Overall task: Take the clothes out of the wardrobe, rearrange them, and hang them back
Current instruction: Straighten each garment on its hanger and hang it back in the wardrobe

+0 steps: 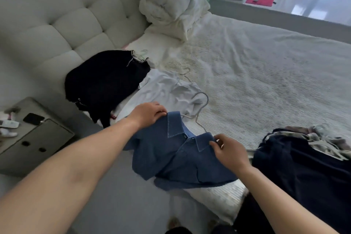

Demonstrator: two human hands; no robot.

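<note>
Blue denim shirt point(171, 159) lies collar-up at the near edge of the bed point(266, 66), its lower part hanging over the mattress side. Left hand point(148, 114) grips the shirt's left shoulder beside the collar, fingers curled down over the fabric. Right hand point(230, 153) pinches the right collar tip and shoulder seam between thumb and fingers. A pale hanger point(201, 108) shows its hook just beyond the collar; whether its arms sit inside the shirt cannot be told.

Other garments on the bed: white shirt point(167, 89) directly behind the denim one, on a thin wire hanger; black knit garment point(106, 81) against the tufted headboard point(66, 21), draping off the bed corner; dark navy garment point(300, 173) at right with a patterned piece point(321, 138) and hangers lying on top.

Bedside cabinet point(36, 138) at left carries a black phone point(33, 118) and small white items. Rumpled pillows point(169, 0) are piled at the head of the bed.
</note>
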